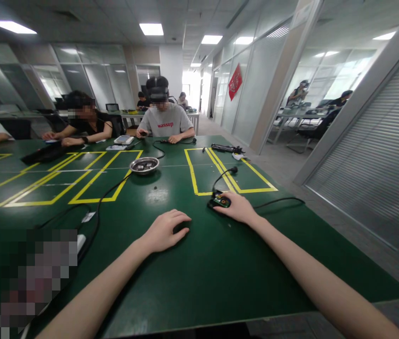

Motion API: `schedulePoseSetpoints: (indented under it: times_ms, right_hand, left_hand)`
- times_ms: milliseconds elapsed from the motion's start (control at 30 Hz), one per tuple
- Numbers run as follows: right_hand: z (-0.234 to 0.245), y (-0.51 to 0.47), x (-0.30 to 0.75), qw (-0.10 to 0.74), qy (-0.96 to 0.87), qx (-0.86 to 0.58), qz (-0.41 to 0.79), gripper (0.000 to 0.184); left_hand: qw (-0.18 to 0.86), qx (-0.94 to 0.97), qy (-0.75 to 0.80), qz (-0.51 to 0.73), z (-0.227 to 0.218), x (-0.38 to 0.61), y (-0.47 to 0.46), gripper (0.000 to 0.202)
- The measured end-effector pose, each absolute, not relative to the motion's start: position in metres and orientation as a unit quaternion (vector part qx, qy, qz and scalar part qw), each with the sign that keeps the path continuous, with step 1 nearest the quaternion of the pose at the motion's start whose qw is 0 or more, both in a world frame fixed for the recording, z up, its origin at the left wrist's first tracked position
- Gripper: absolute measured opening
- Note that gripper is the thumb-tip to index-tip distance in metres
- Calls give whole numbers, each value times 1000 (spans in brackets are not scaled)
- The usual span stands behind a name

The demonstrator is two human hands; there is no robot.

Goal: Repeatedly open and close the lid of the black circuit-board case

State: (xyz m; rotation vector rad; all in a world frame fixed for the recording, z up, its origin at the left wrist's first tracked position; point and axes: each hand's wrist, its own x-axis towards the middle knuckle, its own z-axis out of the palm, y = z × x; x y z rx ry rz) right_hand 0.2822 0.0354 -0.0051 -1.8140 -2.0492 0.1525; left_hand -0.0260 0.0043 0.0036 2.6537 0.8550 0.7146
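My left hand (166, 230) rests palm down on the green table (220, 263), fingers curled over a dark spot; what lies under them is hidden. My right hand (239, 207) reaches forward and grips a small black device with a green circuit board (220, 201) at the near corner of a yellow taped rectangle (229, 172). A black cable (222, 176) runs from the device up into that rectangle, and another cable (280, 201) trails off to the right.
A metal bowl (144, 165) holding small parts sits mid-table. Black cables (96, 207) cross the left side beside more yellow taped outlines. Across the table sit a person in a grey shirt (166, 123) and a person in black (84, 125). A black tool (225, 148) lies far right.
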Motion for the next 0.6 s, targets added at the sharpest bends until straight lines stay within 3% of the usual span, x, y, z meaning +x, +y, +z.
schedulePoseSetpoints:
  times_ms: [167,367,600]
  right_hand:
    - [-3,-10,222,193,-855,-464,126,53]
    - [3,-34,211,196,-874,-411,169,67]
    - [4,-30,223,257,-874,-372,178,61]
  left_hand:
    - [114,911,282,280,10,-24,-4,53]
    - [139,917,274,255,11,-20,-12,34]
    - [132,921,264,256,16,-22,-13,16]
